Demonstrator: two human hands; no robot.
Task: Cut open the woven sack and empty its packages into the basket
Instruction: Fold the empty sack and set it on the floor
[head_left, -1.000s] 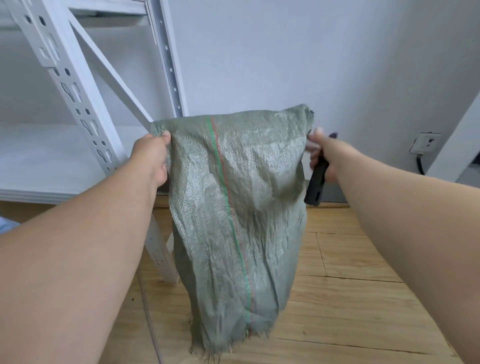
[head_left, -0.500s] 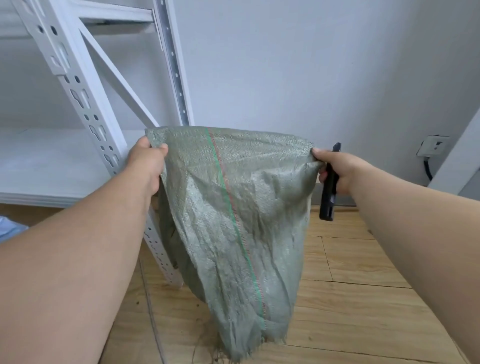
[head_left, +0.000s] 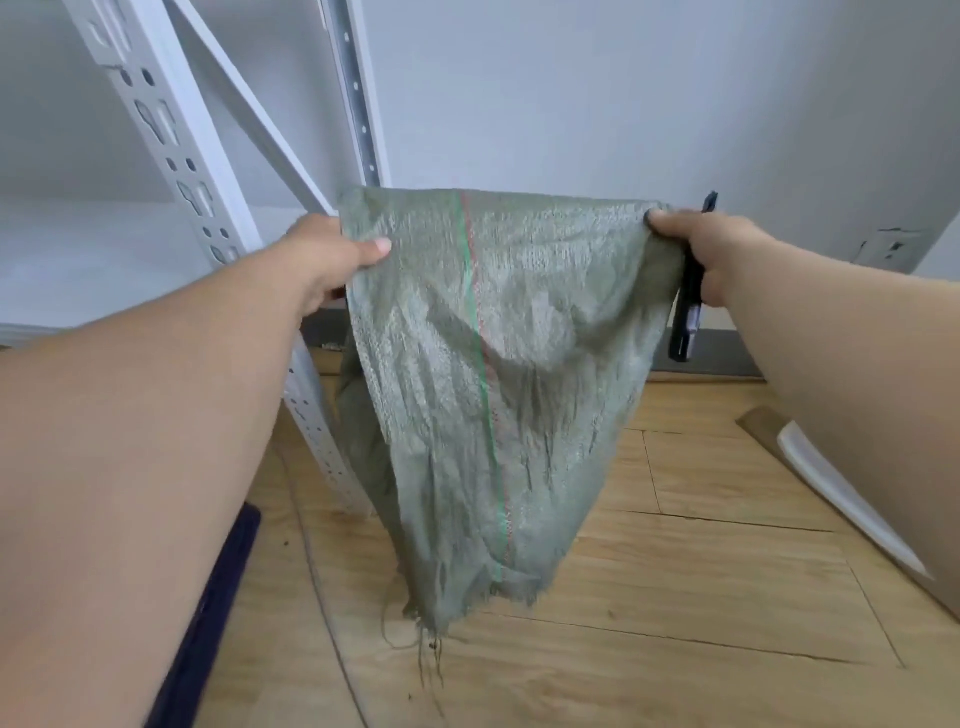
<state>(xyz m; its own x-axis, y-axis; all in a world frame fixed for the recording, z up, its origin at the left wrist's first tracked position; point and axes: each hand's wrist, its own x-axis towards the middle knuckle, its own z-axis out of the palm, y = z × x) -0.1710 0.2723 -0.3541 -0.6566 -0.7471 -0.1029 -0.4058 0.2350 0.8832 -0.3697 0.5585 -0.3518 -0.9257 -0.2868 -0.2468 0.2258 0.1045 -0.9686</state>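
Sack (head_left: 488, 364), green and woven, is held up in the middle of the frame by its two top corners, so that it hangs flat and loose above the wooden floor (head_left: 675, 597). The left hand (head_left: 332, 260) is closed on the upper left corner, with the thumb pressed on the front of the cloth. The right hand (head_left: 711, 249) is closed on the upper right corner, and a black cutter (head_left: 688, 306) is kept in the same grip, pointing down beside the sack. The cutter is probably kept there so that it does not have to be put down. The frayed open end hangs lowest, with loose threads near the floor. The sack looks thin and limp, so it is judged to be emptied already, and it is likely held like this to shake out anything left. No packages and no basket can be seen. A white metal rack (head_left: 171, 130) stands at the upper left, behind the sack.
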